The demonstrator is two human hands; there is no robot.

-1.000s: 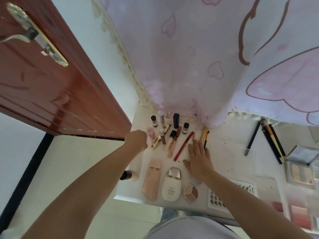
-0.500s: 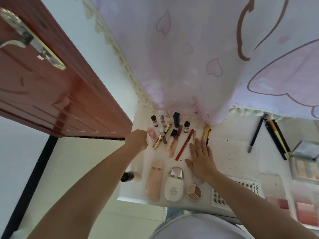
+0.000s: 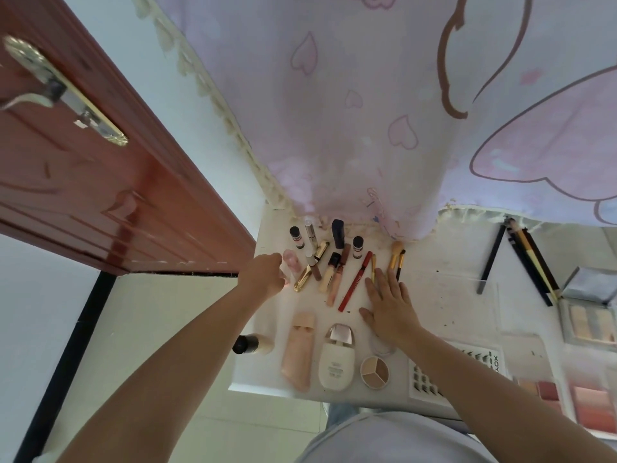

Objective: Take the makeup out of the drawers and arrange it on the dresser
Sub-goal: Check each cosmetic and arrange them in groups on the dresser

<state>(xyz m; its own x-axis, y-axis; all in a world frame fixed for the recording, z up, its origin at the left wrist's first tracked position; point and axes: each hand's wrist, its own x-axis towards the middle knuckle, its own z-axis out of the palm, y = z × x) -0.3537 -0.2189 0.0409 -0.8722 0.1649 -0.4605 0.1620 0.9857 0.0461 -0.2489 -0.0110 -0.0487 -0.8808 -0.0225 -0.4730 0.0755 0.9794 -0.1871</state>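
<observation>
- The person stands over the white desk (image 3: 444,305), both bare arms stretched out above a spread of makeup.
- The left hand (image 3: 262,275) sits at the desk's left side, fingers curled in, right beside a pale pink tube (image 3: 291,262); I cannot tell whether it grips anything.
- The right hand (image 3: 389,304) lies flat on the desk, palm down, fingers straight and a little spread, holding nothing.
- Its fingertips reach the lower ends of two gold-handled brushes (image 3: 396,259), and a red pencil (image 3: 354,282) lies slanted just to its left.
- Between the hands lies a fan of slim lip tubes, among them a gold tube (image 3: 309,272); small dark-capped bottles (image 3: 295,237) stand behind them near the curtain (image 3: 334,111).
- Nearer the person, in a row: a black-capped bottle (image 3: 252,344) on its side, a peach flat tube (image 3: 298,349), a white oval bottle (image 3: 335,357) and a round three-shade compact (image 3: 374,370).
- Off to the right lie dark pencils (image 3: 529,265), a lash card (image 3: 430,382) and open palettes (image 3: 589,324).
- A red-brown door (image 3: 83,182) stands at the left.
</observation>
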